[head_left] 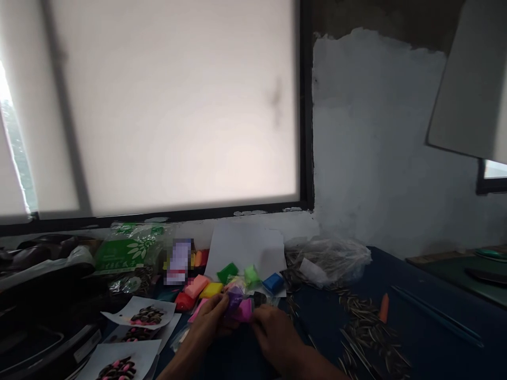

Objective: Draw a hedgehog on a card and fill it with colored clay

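Observation:
My left hand (212, 314) is closed, thumb and fingers pinching a small purple clay packet (235, 298) in clear wrap. My right hand (277, 330) is curled shut beside a magenta packet (244, 311); what its fingertips grip, if anything, is hidden. A dark packet (260, 299) lies just beyond the right fingers. Around the hands are more small packets of coloured clay: yellow (212, 290), salmon pink (197, 286), red (184, 302), dark green (227, 272), light green (251, 275) and blue (273, 283).
White papers (147, 351) bearing dark seeds with pink bits lie at left, near a green seed bag (124, 248). Loose striped sunflower seeds (362, 322), an orange stick (384, 308) and blue tweezers-like tool (438, 316) lie right. Behind are a white sheet (245, 243) and clear plastic bag (336, 258).

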{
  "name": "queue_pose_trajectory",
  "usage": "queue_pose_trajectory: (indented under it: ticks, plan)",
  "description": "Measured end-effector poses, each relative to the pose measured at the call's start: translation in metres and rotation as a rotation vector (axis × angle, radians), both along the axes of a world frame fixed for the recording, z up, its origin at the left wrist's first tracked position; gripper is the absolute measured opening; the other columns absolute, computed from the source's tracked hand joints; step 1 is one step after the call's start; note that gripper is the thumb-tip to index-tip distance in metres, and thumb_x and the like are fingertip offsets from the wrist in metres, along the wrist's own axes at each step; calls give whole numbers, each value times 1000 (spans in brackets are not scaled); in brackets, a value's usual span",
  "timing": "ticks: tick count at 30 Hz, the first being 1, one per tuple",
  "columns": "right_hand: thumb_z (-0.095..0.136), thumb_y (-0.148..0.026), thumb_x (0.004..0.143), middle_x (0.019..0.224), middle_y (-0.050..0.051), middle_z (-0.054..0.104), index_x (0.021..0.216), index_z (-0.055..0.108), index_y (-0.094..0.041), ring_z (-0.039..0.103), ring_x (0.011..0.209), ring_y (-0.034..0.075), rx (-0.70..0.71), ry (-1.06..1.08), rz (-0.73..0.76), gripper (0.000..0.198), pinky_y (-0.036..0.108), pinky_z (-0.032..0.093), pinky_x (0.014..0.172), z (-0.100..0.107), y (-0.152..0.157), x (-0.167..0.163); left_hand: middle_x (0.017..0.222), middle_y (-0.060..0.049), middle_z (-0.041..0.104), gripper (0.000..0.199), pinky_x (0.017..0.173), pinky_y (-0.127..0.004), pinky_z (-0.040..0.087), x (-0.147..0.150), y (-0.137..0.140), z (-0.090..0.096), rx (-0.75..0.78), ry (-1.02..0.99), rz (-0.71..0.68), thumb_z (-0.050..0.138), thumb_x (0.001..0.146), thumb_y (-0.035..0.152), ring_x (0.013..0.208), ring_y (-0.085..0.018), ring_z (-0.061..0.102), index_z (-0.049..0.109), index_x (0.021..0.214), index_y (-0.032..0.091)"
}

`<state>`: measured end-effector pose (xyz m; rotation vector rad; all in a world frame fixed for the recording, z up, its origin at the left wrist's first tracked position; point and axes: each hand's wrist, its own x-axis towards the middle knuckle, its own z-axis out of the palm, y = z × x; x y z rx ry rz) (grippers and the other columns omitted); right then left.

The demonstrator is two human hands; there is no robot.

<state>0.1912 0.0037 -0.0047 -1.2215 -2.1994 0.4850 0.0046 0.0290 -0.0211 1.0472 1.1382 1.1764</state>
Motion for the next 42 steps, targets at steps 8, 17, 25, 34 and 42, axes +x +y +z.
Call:
queue_pose_trajectory:
  ticks: [8, 17, 25, 34, 42]
  plan:
    - [50, -10, 87, 95, 12, 70, 92, 74, -16, 65, 89, 26, 21, 74, -18, 25, 31, 41, 74, -1, 1, 2, 63, 5, 62, 63, 42, -21, 39, -12, 6, -1, 98, 20, 68, 78, 56, 72, 47, -14, 61, 56, 88, 22]
    - [38, -37, 96, 71, 1, 58, 79, 58, -19, 56, 66, 18, -159, 477, -79, 32, 27, 41, 61, 2, 11, 2, 64, 0, 68, 62, 40, -21, 40, 3, -9, 15, 100, 138, -159, 88, 49, 62, 43, -13, 61, 64, 85, 18]
    - [55, -43, 79, 63, -3, 51, 71, 57, -18, 47, 57, 14, -339, 641, 21, 26, 25, 38, 55, -2, 19, 2, 63, 3, 66, 67, 39, -18, 35, -2, -12, 22, 122, 199, -160, 86, 53, 65, 42, -9, 55, 67, 96, 17]
    - [62, -36, 75, 58, -5, 46, 67, 54, -20, 42, 54, 12, -381, 711, 44, 20, 23, 35, 53, -1, 14, -1, 54, 3, 62, 70, 36, -18, 29, -3, -10, 17, 144, 213, -123, 81, 50, 77, 38, -8, 49, 68, 83, 16]
    - [60, -46, 80, 59, -5, 46, 68, 54, -20, 42, 53, 12, -377, 698, 44, 29, 23, 32, 49, -2, 13, 1, 61, 1, 65, 68, 39, -19, 32, -4, -12, 19, 134, 188, -173, 87, 51, 69, 43, -9, 52, 70, 90, 16]
